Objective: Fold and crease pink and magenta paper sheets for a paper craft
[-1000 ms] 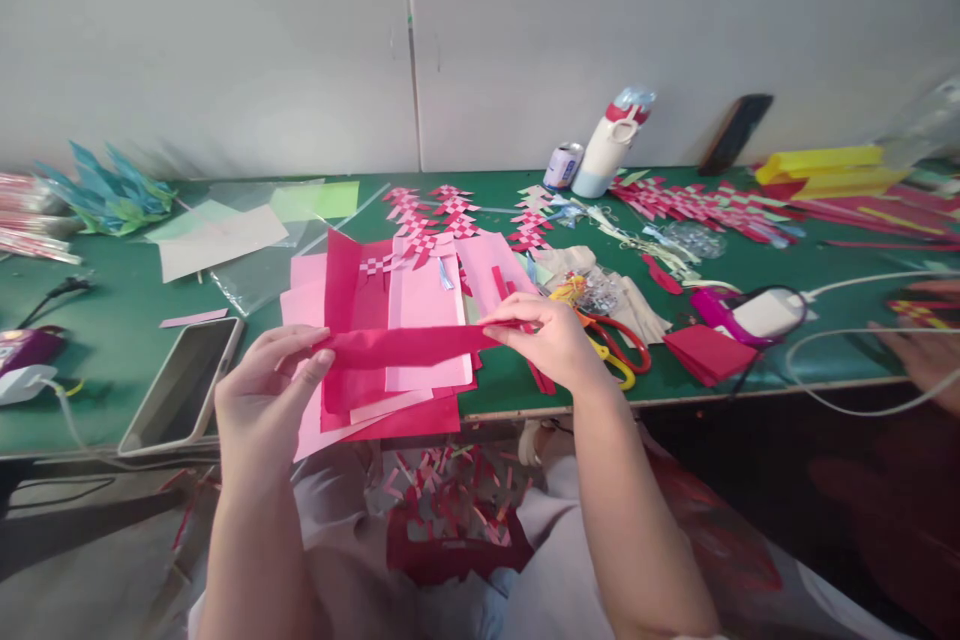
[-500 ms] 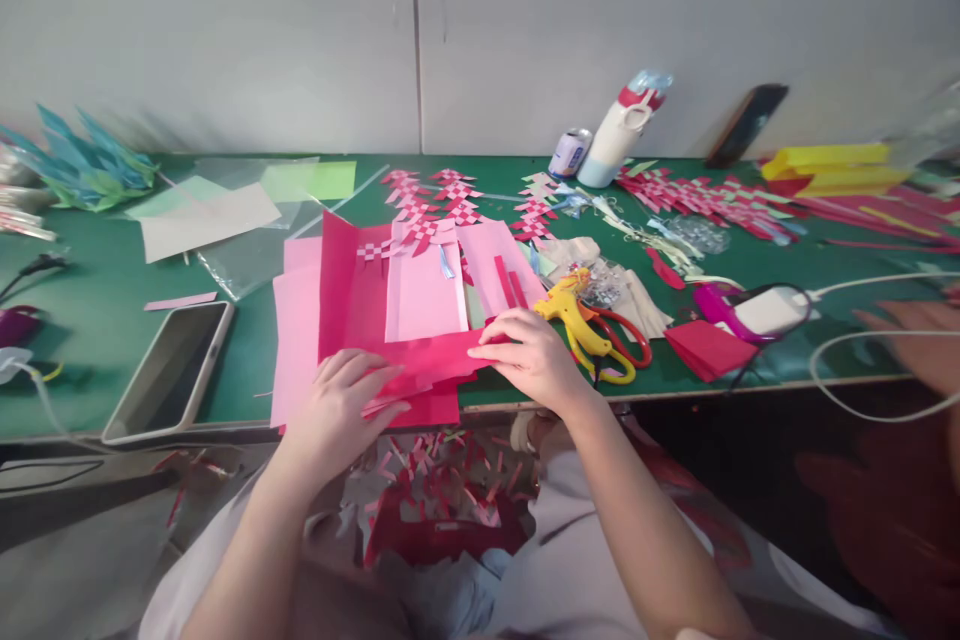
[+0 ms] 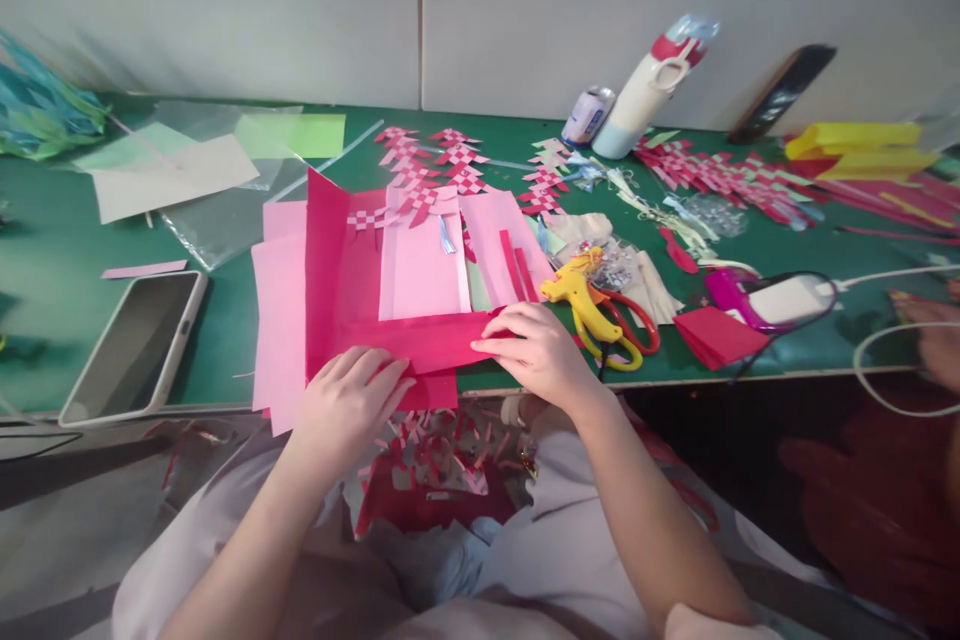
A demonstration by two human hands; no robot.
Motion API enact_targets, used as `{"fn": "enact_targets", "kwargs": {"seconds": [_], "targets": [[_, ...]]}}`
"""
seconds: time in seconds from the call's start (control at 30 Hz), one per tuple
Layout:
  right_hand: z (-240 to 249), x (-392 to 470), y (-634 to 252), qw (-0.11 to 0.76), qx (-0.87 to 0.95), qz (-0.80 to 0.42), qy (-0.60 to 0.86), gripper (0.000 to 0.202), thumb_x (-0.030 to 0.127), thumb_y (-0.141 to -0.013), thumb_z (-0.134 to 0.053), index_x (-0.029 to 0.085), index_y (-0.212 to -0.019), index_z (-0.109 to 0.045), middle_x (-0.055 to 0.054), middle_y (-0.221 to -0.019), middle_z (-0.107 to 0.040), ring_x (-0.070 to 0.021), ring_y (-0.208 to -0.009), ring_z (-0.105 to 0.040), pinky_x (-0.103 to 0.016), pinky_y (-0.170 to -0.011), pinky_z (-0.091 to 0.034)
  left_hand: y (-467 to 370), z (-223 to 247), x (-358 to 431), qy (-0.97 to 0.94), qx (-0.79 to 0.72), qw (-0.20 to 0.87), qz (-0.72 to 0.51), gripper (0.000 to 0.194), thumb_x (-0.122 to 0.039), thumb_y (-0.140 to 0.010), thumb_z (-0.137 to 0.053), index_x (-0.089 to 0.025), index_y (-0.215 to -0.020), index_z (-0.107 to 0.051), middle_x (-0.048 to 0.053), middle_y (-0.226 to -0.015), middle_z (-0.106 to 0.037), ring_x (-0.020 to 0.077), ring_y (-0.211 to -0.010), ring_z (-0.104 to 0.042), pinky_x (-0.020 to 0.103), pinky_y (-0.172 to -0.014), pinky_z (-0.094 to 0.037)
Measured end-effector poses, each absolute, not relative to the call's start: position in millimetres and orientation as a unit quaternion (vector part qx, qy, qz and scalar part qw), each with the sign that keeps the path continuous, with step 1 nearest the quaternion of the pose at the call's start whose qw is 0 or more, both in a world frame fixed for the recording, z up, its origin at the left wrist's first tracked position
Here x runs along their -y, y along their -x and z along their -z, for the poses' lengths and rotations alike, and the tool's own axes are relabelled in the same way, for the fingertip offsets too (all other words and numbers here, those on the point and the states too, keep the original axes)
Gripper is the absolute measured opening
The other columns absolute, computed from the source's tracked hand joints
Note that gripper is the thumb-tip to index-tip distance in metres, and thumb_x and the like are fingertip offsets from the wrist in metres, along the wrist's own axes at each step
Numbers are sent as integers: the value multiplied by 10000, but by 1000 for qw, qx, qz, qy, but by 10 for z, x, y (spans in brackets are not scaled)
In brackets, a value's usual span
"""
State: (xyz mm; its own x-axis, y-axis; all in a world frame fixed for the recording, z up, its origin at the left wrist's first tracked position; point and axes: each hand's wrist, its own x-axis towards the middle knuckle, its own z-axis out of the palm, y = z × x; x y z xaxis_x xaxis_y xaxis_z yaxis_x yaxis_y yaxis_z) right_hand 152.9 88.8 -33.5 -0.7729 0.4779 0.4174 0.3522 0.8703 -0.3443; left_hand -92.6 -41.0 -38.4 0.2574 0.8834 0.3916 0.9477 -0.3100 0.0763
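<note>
A folded strip of red paper (image 3: 427,342) lies across the table's near edge, between my two hands. My left hand (image 3: 356,400) closes over its left end, fingers together on top and the thumb hidden. At the other end, my right hand (image 3: 529,350) pinches the paper between thumb and fingers. Just behind stand larger red sheets (image 3: 322,270) with one side raised, and pink sheets (image 3: 281,290) lie under them on the left. Lighter pink paper (image 3: 424,270) and two narrow red strips (image 3: 517,265) lie beyond the fold.
Yellow-handled scissors (image 3: 589,305) lie right of my right hand. A phone (image 3: 135,345) rests at left. Woven pink paper pieces (image 3: 457,160), a can (image 3: 587,117) and a tilted-looking bottle (image 3: 652,90) stand farther back. Another person's hand (image 3: 937,330) shows at far right. Paper scraps (image 3: 442,450) lie below the table.
The camera view has shifted, so the table appears higher. The red strip now looks flatter between my hands, which keep hold of its ends.
</note>
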Motion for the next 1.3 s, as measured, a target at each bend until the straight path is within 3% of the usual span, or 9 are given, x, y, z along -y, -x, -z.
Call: {"fn": "enact_targets", "kwargs": {"seconds": [0.27,0.43,0.63,0.8,1.03,1.13,1.3], "targets": [[245,-753,-1446,186,945,-63,261,218,122,-868,-548,211,-958,-726,-46,-931,-686,-207,-928,-542,-381,-869,-400,775,376,402,774,594,134,173,145,-178,-880,-535,-179,-850,-677,71,-855,-674,201,-749,-610,336,-678,-499],[96,-514,-1193,139,950,-20,278,168,181,-885,-550,188,-906,-717,-66,-893,-667,-226,-904,-528,-397,-855,-378,671,389,405,763,601,151,186,102,-173,-862,-565,-174,-853,-667,60,-833,-674,203,-726,-591,329,-640,-473],[128,-406,-960,132,955,-49,262,186,176,-910,-528,195,-836,-697,-50,-885,-652,-208,-869,-511,-365,-796,-372,617,437,421,751,616,130,200,131,-157,-869,-541,-171,-908,-665,74,-883,-690,212,-762,-599,337,-663,-475],[197,-461,-910,144,931,-170,289,174,202,-915,-544,190,-881,-715,-42,-871,-650,-189,-865,-523,-326,-788,-406,603,423,462,728,641,121,212,111,-174,-870,-546,-176,-899,-654,70,-893,-697,215,-776,-619,345,-701,-493],[160,-533,-847,134,900,-254,328,157,184,-901,-562,178,-848,-710,-31,-847,-656,-170,-828,-536,-299,-786,-427,389,291,767,741,610,116,255,248,-130,-804,-618,-126,-1050,-643,82,-944,-722,222,-823,-655,354,-787,-522],[154,-570,-818,122,898,-268,327,151,150,-894,-555,176,-839,-693,-28,-849,-657,-167,-835,-549,-297,-797,-425,307,310,841,730,624,91,264,380,-114,-810,-590,-100,-1190,-593,121,-1106,-703,252,-1000,-658,370,-896,-521],[140,-639,-778,91,902,-272,322,130,132,-878,-559,180,-825,-668,-31,-846,-655,-170,-837,-562,-302,-797,-418,290,398,837,701,671,74,229,591,-143,-852,-517,-90,-1422,-374,194,-1346,-557,326,-1253,-520,480,-1006,-476]]}}
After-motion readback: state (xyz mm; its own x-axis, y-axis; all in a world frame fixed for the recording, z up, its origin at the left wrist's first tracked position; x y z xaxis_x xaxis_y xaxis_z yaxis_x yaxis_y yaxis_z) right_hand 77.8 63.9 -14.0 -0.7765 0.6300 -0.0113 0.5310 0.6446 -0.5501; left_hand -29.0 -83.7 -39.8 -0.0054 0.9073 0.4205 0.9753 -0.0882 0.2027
